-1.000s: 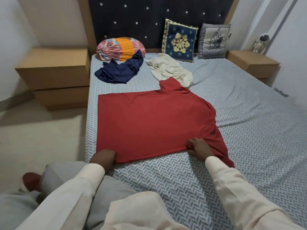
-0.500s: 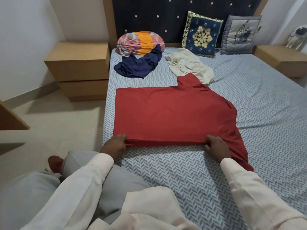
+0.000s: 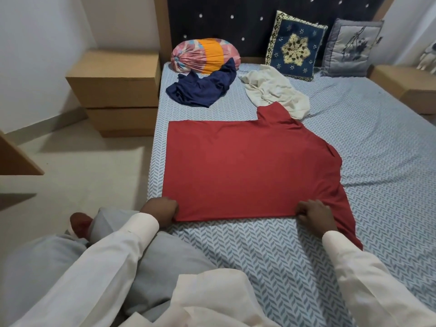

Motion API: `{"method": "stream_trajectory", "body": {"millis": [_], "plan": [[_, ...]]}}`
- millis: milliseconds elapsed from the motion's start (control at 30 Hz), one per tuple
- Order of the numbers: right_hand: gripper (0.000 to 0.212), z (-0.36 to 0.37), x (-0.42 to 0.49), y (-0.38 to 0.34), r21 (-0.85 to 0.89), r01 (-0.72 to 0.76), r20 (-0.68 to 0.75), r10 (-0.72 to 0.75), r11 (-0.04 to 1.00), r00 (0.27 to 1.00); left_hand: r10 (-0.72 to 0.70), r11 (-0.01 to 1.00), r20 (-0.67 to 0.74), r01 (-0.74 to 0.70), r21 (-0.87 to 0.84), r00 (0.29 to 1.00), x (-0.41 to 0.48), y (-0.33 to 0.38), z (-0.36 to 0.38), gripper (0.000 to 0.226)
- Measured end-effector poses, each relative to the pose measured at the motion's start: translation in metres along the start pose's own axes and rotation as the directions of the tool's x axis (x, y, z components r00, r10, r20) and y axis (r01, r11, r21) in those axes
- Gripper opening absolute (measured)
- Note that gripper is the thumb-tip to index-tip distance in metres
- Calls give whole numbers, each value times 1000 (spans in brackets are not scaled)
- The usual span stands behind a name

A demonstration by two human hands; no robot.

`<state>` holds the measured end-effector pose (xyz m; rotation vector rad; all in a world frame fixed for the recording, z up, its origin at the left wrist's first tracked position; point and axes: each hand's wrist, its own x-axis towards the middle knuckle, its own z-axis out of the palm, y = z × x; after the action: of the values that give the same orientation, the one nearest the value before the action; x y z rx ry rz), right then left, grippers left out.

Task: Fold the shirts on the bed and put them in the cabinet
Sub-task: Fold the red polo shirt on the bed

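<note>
Early going: the red shirt (image 3: 247, 166) lies spread flat on the bed (image 3: 377, 138) near its left side, not yet folded. The navy shirt (image 3: 203, 90) and cream shirt (image 3: 273, 90) wait crumpled by the headboard. The left hand (image 3: 160, 210) and right hand (image 3: 313, 215) grip its near edge. Its long axis runs across the bed, hem left, collar seemingly right.

Fingers of the left hand (image 3: 158, 210) under the red shirt (image 3: 247, 171) — right nightstand (image 3: 410, 86) and white figurine (image 3: 428, 55) partly off-frame
</note>
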<state>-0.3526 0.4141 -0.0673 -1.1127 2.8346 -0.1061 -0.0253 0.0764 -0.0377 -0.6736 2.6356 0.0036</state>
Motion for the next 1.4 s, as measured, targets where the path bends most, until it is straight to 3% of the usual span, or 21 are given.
{"method": "stream_trajectory", "body": {"millis": [133, 200, 267, 333, 400, 500, 567, 667, 767, 967, 1100, 1200, 1300, 1333, 1400], "plan": [[12, -4, 10, 6, 58, 6, 92, -11, 998, 996, 5, 1000, 68, -3, -30, 998, 5, -8, -1, 26], [8, -8, 16, 9, 194, 2, 91, -20, 981, 996, 8, 991, 93, 5, -131, 996, 9, -16, -2, 23], [18, -13, 28, 12, 316, -1, 34, -11, 949, 999, -20, 947, 93, 49, -317, 995, 15, -29, -4, 17], [28, -19, 44, 12, 383, -3, -8, 7, 924, 1000, -64, 788, 64, 89, -610, 996, 21, -46, -4, 10], [23, -24, 63, 10, 453, -21, -18, 33, 891, 999, -122, 515, 23, 83, -853, 992, 30, -59, -4, 7], [17, -30, 98, 2, 520, -42, -27, 65, 853, 997, -312, 185, -2, 58, -981, 950, 55, -70, -1, 12], [17, -32, 122, -6, 536, -52, -30, 81, 842, 996, -459, 130, -10, 56, -990, 889, 75, -69, -2, 18], [16, -30, 155, -18, 525, -86, -21, 115, 847, 993, -589, 268, -97, 80, -960, 802, 101, -63, -14, 13], [14, -27, 179, -26, 513, -119, -4, 141, 850, 990, -649, 277, -122, 84, -957, 751, 125, -59, -20, 16], [17, -22, 216, -34, 475, -125, 36, 122, 871, 992, -706, 370, -127, 210, -905, 697, 153, -66, -19, 17], [14, -18, 232, -35, 441, -134, 23, 139, 887, 990, -729, 499, -215, 290, -817, 650, 159, -62, -11, 20], [16, -11, 242, -36, 382, -157, 66, 143, 911, 988, -748, 541, -257, 339, -769, 611, 160, -59, -14, 21], [31, -10, 238, -44, 313, -174, 30, 174, 934, 984, -745, 621, -391, 350, -701, 540, 159, -54, -18, 33], [39, -14, 228, -46, 301, -188, -33, 207, 935, 978, -695, 681, -459, 302, -667, 554, 160, -44, -21, 39], [47, -24, 200, -51, 270, -170, -179, 223, 948, 958, -488, 803, -576, 80, -590, 655, 160, -15, -24, 45]]}}
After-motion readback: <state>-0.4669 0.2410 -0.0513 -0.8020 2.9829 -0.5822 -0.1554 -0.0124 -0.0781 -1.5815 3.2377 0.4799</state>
